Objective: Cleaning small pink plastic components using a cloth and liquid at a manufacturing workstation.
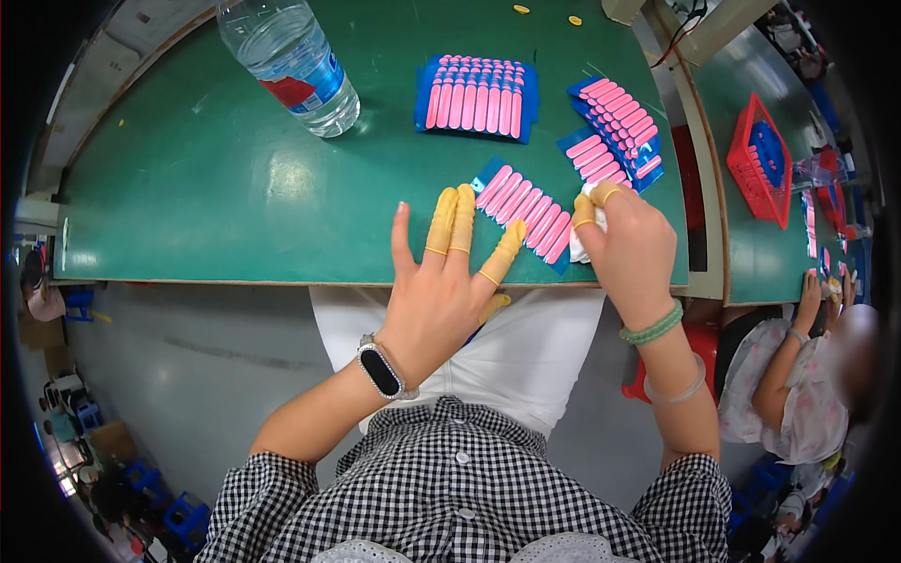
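Note:
A blue card with a row of pink rounded strips point(526, 211) lies at a slant near the table's front edge. My left hand point(436, 291) is open, fingers spread, with yellow finger cots on several of them; its index fingertip rests on the card's near side. At the card's right end, my right hand point(633, 239) pinches a crumpled white cloth point(579, 246) between thumb and fingers that also wear yellow cots. The cloth touches or nearly touches the last strip. Just beyond it is a fanned pile of similar blue cards with pink strips point(619, 122).
A stack of the same cards point(476, 98) lies farther back on the green table point(235, 206). A clear water bottle point(296, 70) stands at the back left. Two yellow finger cots point(574, 20) lie at the far edge. Rightward, a red basket point(760, 164) stands near a co-worker point(798, 375).

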Demonstrator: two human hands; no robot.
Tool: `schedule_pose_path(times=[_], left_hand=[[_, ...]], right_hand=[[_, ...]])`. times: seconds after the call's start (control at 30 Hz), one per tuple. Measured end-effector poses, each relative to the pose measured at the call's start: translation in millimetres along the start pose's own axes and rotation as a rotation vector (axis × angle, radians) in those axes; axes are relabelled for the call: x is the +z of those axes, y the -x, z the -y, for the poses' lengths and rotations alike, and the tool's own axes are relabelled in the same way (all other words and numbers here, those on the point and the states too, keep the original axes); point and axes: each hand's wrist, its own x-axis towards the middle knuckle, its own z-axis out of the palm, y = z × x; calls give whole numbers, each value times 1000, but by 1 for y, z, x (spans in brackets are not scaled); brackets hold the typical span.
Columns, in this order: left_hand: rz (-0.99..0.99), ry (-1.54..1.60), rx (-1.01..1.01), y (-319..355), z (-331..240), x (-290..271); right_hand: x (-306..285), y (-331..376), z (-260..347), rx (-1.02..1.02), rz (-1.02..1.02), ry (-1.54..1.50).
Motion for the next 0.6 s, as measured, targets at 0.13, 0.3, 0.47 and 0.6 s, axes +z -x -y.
schedule_pose_path(times=[0.13,0.3,0.47,0.6], left_hand=[[-41,9,3,1,1,6],[-7,7,15,1,2,0],[-72,74,14,-2,2,0],[-82,190,157,-5,-3,1]], right_hand=[[-9,26,43,-200,85,-100],[-8,7,2,16,51,-117],[-3,19,-12,128,-53,-286],[-4,33,-55,483,-517,-891]])
